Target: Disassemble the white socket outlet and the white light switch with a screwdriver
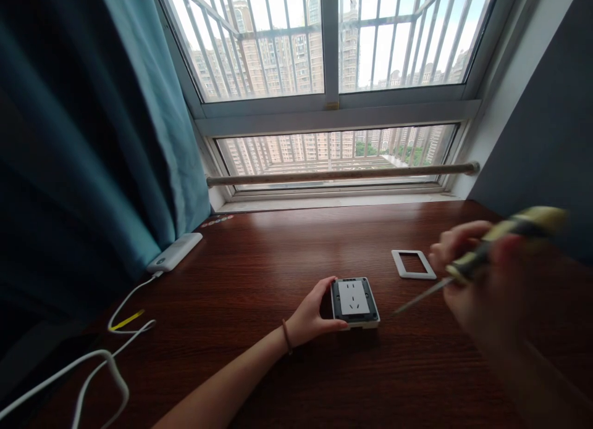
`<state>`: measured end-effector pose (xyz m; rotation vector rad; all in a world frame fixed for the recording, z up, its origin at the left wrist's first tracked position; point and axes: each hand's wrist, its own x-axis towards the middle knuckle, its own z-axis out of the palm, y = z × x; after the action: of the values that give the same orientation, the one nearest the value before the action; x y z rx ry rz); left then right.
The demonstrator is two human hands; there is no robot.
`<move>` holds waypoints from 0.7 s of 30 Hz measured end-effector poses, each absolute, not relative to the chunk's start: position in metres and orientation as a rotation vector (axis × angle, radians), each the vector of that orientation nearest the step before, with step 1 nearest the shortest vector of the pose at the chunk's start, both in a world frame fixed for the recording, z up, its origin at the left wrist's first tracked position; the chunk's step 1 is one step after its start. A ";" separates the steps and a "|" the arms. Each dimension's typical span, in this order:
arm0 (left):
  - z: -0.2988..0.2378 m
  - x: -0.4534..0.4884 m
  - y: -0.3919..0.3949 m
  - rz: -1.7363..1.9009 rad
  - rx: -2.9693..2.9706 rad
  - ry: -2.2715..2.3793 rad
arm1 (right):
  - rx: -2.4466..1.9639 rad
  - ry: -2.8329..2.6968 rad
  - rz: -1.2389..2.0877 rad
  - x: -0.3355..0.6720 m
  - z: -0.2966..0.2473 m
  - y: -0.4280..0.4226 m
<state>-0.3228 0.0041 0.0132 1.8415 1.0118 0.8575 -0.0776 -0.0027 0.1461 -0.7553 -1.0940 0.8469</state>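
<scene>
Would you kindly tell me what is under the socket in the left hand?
The socket appears to rest on the brown tabletop; its underside and the patch beneath it are covered.

brown wood table | socket | white square frame | white block | white cable | yellow strip

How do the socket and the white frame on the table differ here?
The socket has a slotted white face in a dark surround; the frame has an open middle showing the tabletop.
The socket is thick, the frame thin.
The left hand grips the socket, while the frame lies ungripped.
Both are roughly square.
</scene>
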 end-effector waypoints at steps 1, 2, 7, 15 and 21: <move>0.012 -0.323 0.005 0.862 1.826 0.996 | -0.785 -1.088 0.895 -0.085 0.141 0.003; 0.012 -0.323 0.005 0.866 1.808 0.982 | -0.824 -1.102 0.954 -0.093 0.136 0.009; 0.007 -0.326 0.010 0.881 1.710 0.931 | -1.024 -1.425 1.077 -0.118 0.106 0.032; 0.002 -0.326 0.012 0.904 1.652 0.900 | -1.150 -1.676 0.715 -0.117 0.086 0.034; 0.001 -0.326 0.011 0.907 1.650 0.892 | -1.198 -1.777 0.668 -0.120 0.081 0.034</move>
<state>-0.3262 0.0113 0.0009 1.6496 0.8923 0.9068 -0.1203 0.0344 0.0810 -1.1983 -1.7775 0.6681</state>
